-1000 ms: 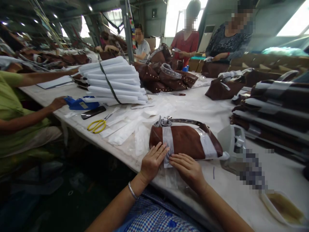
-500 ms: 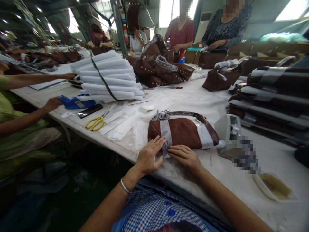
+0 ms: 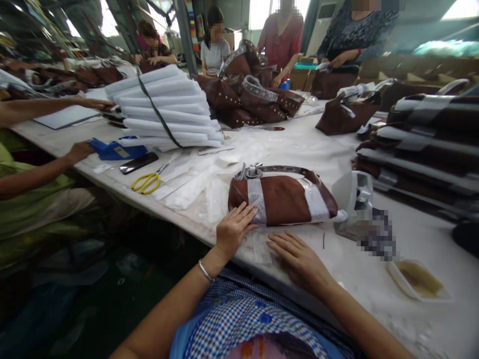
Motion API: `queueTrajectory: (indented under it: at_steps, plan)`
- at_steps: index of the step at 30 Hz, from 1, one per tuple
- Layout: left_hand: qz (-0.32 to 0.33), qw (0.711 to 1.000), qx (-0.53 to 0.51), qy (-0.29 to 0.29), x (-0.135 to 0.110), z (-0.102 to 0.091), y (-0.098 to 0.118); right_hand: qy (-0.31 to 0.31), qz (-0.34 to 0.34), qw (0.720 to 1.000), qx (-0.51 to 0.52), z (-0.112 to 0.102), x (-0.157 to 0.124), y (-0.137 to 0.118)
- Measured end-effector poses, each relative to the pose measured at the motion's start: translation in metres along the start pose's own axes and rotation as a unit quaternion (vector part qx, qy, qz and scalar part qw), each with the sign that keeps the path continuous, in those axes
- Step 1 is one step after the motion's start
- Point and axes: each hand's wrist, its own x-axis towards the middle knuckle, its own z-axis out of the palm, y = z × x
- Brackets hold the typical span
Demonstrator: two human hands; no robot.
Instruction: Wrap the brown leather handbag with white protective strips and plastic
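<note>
A brown handbag (image 3: 286, 199) lies on the white table in front of me, its studded strap along the far side. White wrapping bands cross the bag near both ends. My left hand (image 3: 235, 227) rests with fingers stretched out on the near left edge of the bag, touching the left band (image 3: 256, 199). My right hand (image 3: 297, 257) lies flat on the table just short of the bag, its fingers extended and holding nothing. A piece of clear film (image 3: 262, 247) lies between my hands.
A grey tape dispenser (image 3: 354, 199) stands right of the bag, with a shallow tray (image 3: 417, 280) nearer. At left are yellow-handled scissors (image 3: 146, 183), a phone (image 3: 138, 163) and a blue dispenser (image 3: 119, 151) under a co-worker's hand. Wrapped bags (image 3: 422, 144) are stacked at right.
My right hand has drawn back from the bag's near edge toward me onto the table. My left hand stays on the bag's left end.
</note>
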Motion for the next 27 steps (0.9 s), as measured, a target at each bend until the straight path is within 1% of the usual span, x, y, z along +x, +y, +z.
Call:
queueTrajectory:
  at_steps: [2,4,7,10,12,20,23,25,27]
  plan:
    - [-0.002,1.000,0.008,-0.002,0.000,0.000,0.001,-0.020,0.011,1.000,0.014,0.006,0.000,-0.002]
    - [0.000,1.000,0.014,-0.003,0.000,0.000,0.003,-0.013,0.010,1.000,0.025,0.013,0.005,-0.003]
    - [0.001,1.000,0.019,0.000,0.001,0.000,0.004,0.032,0.000,0.999,0.027,0.023,0.018,-0.001]
    - [-0.002,1.000,0.023,-0.001,0.000,0.000,0.005,0.085,-0.032,0.996,0.015,0.029,0.026,0.000]
    - [-0.005,1.000,0.027,-0.003,-0.001,0.001,0.005,0.101,-0.050,0.994,0.010,0.031,0.027,-0.002]
    - [-0.004,0.999,0.047,-0.001,0.001,0.003,0.006,0.106,-0.053,0.992,0.036,0.031,0.017,-0.025]
    - [-0.005,0.999,0.045,0.002,0.002,0.002,0.007,0.084,-0.042,0.994,0.058,0.029,0.018,-0.028]
    - [-0.004,0.999,0.041,0.004,0.002,0.001,0.008,0.068,-0.015,0.995,0.073,0.027,0.021,-0.027]
    - [-0.005,0.999,0.035,0.002,0.002,0.001,0.008,0.067,0.026,0.995,0.076,0.026,0.026,-0.024]
